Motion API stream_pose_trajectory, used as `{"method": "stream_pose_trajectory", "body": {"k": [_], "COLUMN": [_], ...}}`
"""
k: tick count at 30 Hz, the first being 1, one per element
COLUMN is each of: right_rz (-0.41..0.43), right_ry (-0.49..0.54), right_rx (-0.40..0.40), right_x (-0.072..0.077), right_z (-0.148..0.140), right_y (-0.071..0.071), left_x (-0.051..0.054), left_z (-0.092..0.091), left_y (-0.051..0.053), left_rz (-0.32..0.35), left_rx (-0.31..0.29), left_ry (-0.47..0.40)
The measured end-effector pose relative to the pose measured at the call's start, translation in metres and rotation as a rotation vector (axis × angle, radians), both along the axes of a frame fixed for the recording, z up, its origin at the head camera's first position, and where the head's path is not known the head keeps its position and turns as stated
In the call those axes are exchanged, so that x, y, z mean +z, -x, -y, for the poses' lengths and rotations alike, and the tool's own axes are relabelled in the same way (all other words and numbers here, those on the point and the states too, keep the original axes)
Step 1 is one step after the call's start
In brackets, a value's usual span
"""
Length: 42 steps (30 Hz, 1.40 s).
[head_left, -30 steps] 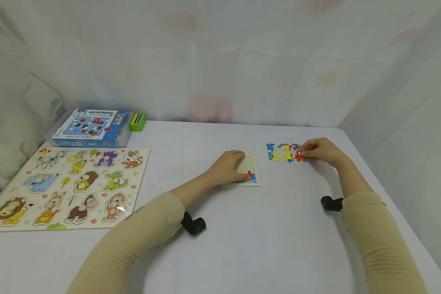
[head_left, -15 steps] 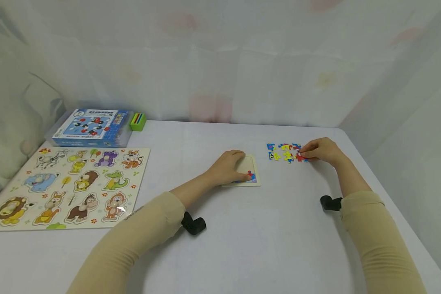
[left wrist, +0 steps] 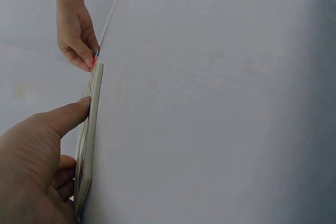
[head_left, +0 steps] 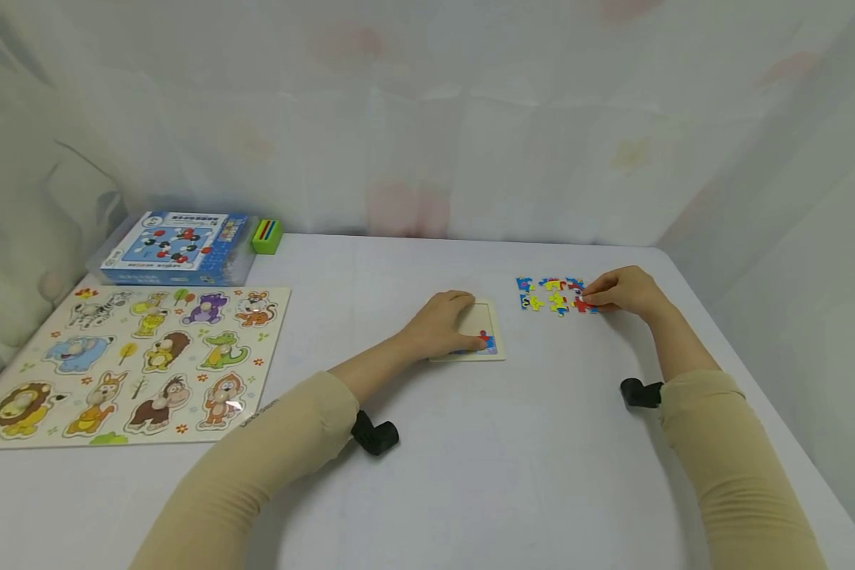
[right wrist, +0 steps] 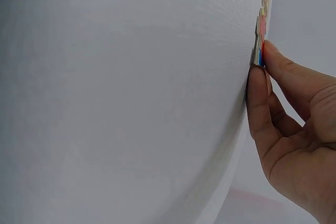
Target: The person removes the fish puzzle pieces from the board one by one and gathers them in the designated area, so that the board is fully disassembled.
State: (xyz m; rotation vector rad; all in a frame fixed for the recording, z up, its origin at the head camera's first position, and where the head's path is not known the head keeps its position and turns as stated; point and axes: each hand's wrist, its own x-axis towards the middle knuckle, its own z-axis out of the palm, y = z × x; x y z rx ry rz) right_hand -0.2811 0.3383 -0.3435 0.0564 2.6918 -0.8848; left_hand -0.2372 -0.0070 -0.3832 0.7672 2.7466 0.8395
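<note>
My left hand [head_left: 436,326] holds a small square wooden puzzle tray [head_left: 479,314] by its left part. Its thumb lies over a red and blue piece [head_left: 489,343] in the tray's near row; the hand covers the left side. To the right, my right hand [head_left: 628,291] pinches a red and blue jigsaw piece [right wrist: 260,56] at its edge, thumb on the face and a finger beside it. That piece lies at the right end of a group of loose jigsaw pieces [head_left: 557,302], yellow, red and blue. Fingertips partly hide the right end of the group.
A large animal peg puzzle board [head_left: 131,360] lies at the left. Behind it stand a blue box [head_left: 178,245] with molecule pictures and a small green block [head_left: 267,237]. A pale curtain [head_left: 413,119] rises behind the white table [head_left: 499,475].
My right hand has shifted the pinched piece very slightly left, closer to the other pieces. My left hand and the tray stay in place.
</note>
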Motion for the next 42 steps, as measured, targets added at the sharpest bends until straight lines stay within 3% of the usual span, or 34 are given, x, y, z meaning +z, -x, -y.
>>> {"method": "stream_pose_trajectory", "body": {"k": [14, 21, 27, 42], "right_rz": [-0.056, -0.093, -0.094, -0.095], "right_ry": [0.021, 0.048, 0.060, 0.144], "right_rx": [-0.030, -0.026, 0.040, 0.257], "right_x": [0.001, 0.005, 0.012, 0.011], "right_z": [0.006, 0.028, 0.056, 0.120], "right_y": [-0.003, -0.003, -0.008, -0.018], "left_x": [0.002, 0.003, 0.008, 0.014], "left_z": [0.000, -0.001, 0.005, 0.047], "left_y": [-0.001, 0.001, 0.005, 0.007], "left_rz": [0.005, 0.006, -0.008, 0.107], "left_rx": [-0.001, -0.002, -0.027, -0.099], "left_ry": [0.004, 0.011, -0.016, -0.040]}}
